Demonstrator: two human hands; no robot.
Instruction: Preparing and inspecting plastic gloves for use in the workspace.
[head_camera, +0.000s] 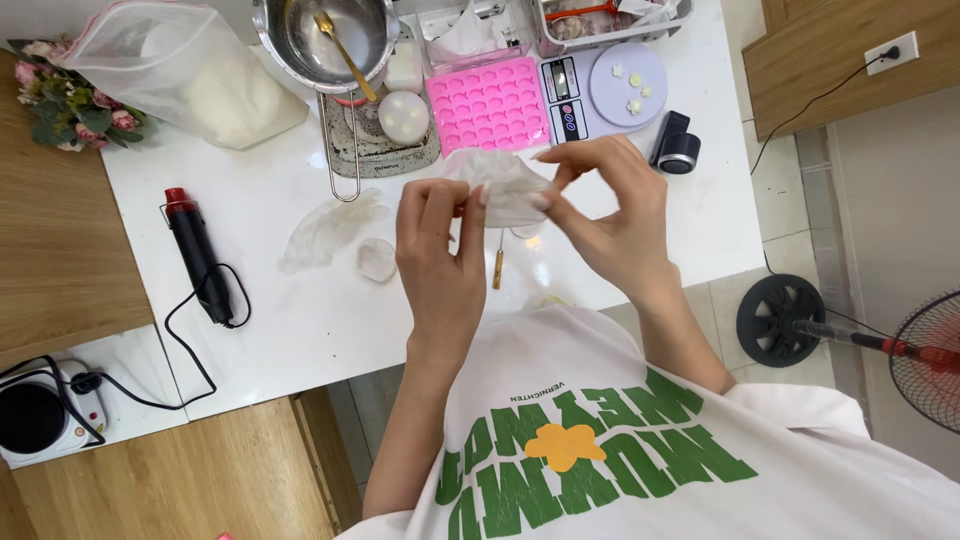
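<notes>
two hands (440, 250), one pink mould (488, 105)

Thin clear crinkled plastic glove (508, 185), glossy white table (300, 310), shiny metal bowl (325, 40)

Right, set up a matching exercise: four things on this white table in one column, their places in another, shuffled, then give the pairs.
Things:
1. clear plastic glove
2. pink silicone mould
3. heat gun
4. zip bag of white powder

Places:
A. far left corner of the table, beside the flowers
B. lying left of the hands, cord trailing off the edge
C. between the left hand and right hand
D. just left of the kitchen scale

Pairs: 1-C, 2-D, 3-B, 4-A
</notes>
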